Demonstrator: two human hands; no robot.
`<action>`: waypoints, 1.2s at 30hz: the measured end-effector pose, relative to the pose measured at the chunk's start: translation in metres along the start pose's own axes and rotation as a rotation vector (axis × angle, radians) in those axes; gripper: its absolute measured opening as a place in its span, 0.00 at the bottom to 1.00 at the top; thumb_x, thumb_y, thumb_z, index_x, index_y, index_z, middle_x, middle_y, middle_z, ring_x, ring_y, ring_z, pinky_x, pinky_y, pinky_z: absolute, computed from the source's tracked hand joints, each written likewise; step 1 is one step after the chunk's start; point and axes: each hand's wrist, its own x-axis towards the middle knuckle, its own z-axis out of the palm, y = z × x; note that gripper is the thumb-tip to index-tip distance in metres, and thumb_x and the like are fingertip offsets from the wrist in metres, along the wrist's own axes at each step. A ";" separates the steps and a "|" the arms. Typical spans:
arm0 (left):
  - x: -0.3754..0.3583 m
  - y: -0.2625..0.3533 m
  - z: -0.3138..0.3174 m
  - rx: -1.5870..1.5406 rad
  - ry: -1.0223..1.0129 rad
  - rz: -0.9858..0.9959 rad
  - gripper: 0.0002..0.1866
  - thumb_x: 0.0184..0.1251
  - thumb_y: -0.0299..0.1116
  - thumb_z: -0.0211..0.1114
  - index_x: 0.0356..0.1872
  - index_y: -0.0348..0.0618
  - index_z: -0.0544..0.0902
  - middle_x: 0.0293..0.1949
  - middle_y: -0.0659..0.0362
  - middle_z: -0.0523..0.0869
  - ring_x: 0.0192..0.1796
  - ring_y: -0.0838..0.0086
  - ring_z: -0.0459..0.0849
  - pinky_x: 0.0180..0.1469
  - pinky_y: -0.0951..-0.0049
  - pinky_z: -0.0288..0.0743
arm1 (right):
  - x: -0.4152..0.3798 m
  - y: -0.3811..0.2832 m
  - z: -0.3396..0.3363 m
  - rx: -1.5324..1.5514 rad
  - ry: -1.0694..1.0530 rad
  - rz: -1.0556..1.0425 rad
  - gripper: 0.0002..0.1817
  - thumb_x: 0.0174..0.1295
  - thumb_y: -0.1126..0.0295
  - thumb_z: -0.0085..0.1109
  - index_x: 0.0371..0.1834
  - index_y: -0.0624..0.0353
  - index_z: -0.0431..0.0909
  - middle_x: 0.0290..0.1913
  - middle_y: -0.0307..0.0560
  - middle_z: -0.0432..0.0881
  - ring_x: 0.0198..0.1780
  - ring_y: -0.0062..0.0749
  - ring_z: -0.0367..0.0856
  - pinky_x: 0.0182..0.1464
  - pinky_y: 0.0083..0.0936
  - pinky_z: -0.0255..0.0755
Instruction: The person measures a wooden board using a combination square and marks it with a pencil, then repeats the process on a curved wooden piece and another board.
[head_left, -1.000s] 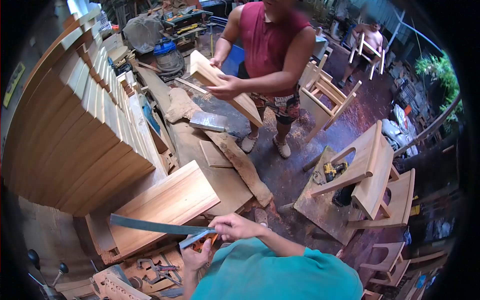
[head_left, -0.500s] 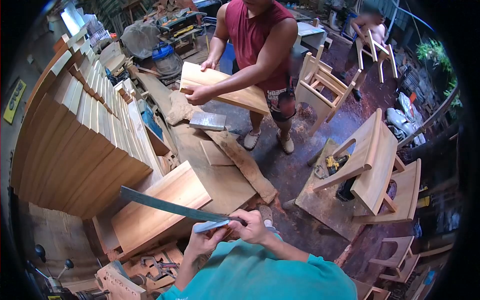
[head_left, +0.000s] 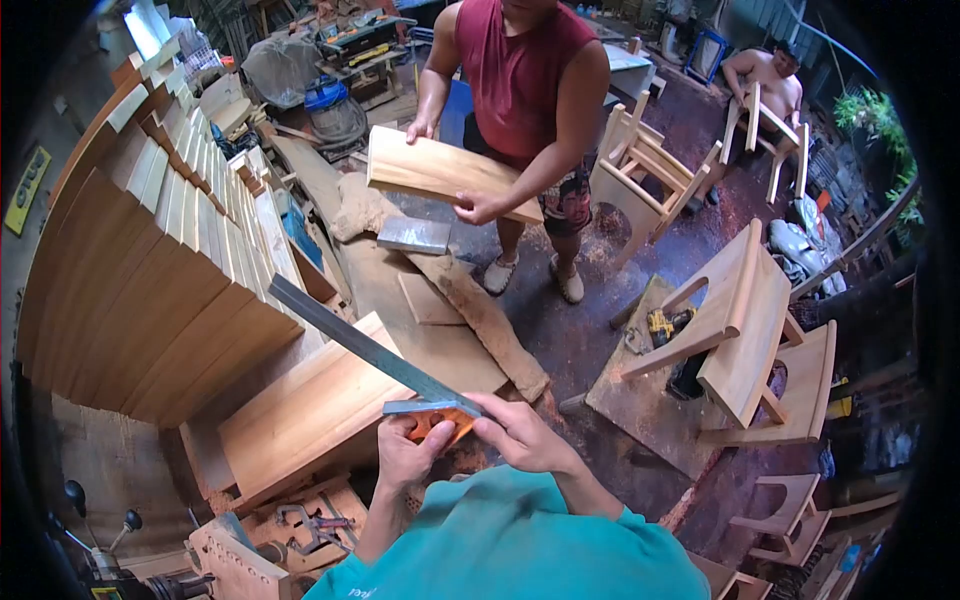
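Note:
In front of my teal shirt, both hands are on a tool with a long flat grey metal blade (head_left: 350, 340), which points up and left. My left hand (head_left: 402, 458) is closed on its orange handle part (head_left: 445, 425), which has holes and a grey metal edge (head_left: 420, 407). My right hand (head_left: 522, 436) pinches the near end, where blade and handle part meet. Beyond the blade, a wide light board (head_left: 290, 425) lies on the bench at left. Across from me a person (head_left: 530, 80) in a red sleeveless top holds a wooden board (head_left: 450, 175) with both hands.
Stacked boards (head_left: 140, 300) lean at far left. A metal block (head_left: 414, 235) rests near a rough plank (head_left: 480, 330). At right, stools (head_left: 745, 340) and a yellow drill (head_left: 665, 325) sit on a low table (head_left: 640, 405). Another person (head_left: 765, 80) handles a stool frame (head_left: 765, 130).
The tool has turned, so its blade slants more steeply and the orange part shows. The person opposite has shifted hands and board. The far person has lowered the stool frame slightly.

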 end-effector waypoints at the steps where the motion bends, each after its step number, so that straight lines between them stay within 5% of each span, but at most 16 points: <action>1: 0.000 -0.004 -0.004 -0.010 -0.028 -0.018 0.14 0.64 0.30 0.68 0.46 0.33 0.83 0.36 0.60 0.86 0.36 0.81 0.82 0.40 0.80 0.76 | 0.001 0.001 -0.003 -0.002 0.001 -0.001 0.20 0.70 0.70 0.47 0.63 0.65 0.68 0.41 0.60 0.81 0.40 0.43 0.83 0.44 0.30 0.73; 3: 0.004 -0.004 -0.001 -0.025 -0.067 -0.023 0.15 0.67 0.35 0.65 0.47 0.33 0.83 0.33 0.61 0.86 0.34 0.83 0.81 0.36 0.81 0.75 | 0.003 0.007 -0.008 -0.036 -0.020 -0.076 0.22 0.70 0.71 0.46 0.66 0.65 0.66 0.40 0.59 0.80 0.40 0.41 0.82 0.44 0.30 0.73; 5: 0.009 0.008 0.005 0.091 -0.003 -0.125 0.16 0.67 0.36 0.66 0.47 0.32 0.82 0.31 0.61 0.86 0.34 0.85 0.80 0.34 0.82 0.73 | 0.006 0.017 -0.017 0.039 -0.080 -0.050 0.24 0.71 0.73 0.44 0.71 0.63 0.61 0.34 0.45 0.76 0.36 0.27 0.76 0.43 0.25 0.71; 7: 0.020 -0.001 0.004 0.217 0.004 -0.024 0.16 0.66 0.36 0.67 0.46 0.32 0.81 0.30 0.59 0.85 0.31 0.85 0.80 0.31 0.82 0.73 | 0.010 0.009 -0.025 0.371 -0.123 0.229 0.25 0.73 0.74 0.42 0.73 0.60 0.57 0.32 0.38 0.74 0.27 0.17 0.69 0.30 0.15 0.67; 8: 0.018 0.001 0.005 0.080 -0.019 -0.095 0.15 0.65 0.36 0.68 0.44 0.33 0.81 0.30 0.58 0.85 0.29 0.84 0.81 0.30 0.82 0.73 | 0.013 0.009 -0.026 0.448 -0.095 0.210 0.25 0.73 0.73 0.43 0.73 0.60 0.58 0.31 0.38 0.75 0.23 0.13 0.66 0.24 0.12 0.62; 11: 0.021 0.009 0.022 -0.082 0.008 -0.111 0.14 0.62 0.34 0.70 0.40 0.35 0.79 0.30 0.55 0.85 0.25 0.81 0.82 0.25 0.82 0.74 | 0.019 0.012 -0.026 0.412 0.041 0.191 0.14 0.74 0.71 0.44 0.58 0.65 0.68 0.27 0.38 0.78 0.18 0.13 0.67 0.20 0.12 0.62; 20: 0.017 0.013 0.027 -0.127 0.132 0.006 0.13 0.68 0.34 0.64 0.41 0.33 0.76 0.29 0.56 0.84 0.23 0.77 0.83 0.22 0.81 0.76 | 0.017 0.003 -0.022 0.486 0.052 0.176 0.09 0.72 0.71 0.49 0.48 0.66 0.73 0.26 0.38 0.79 0.21 0.13 0.71 0.23 0.12 0.64; 36: -0.010 0.035 0.030 -0.241 0.308 0.000 0.11 0.68 0.30 0.64 0.41 0.32 0.77 0.29 0.55 0.85 0.23 0.75 0.84 0.21 0.81 0.75 | 0.022 -0.010 -0.018 0.406 -0.050 0.053 0.12 0.69 0.73 0.52 0.50 0.69 0.77 0.24 0.33 0.72 0.26 0.13 0.65 0.26 0.16 0.60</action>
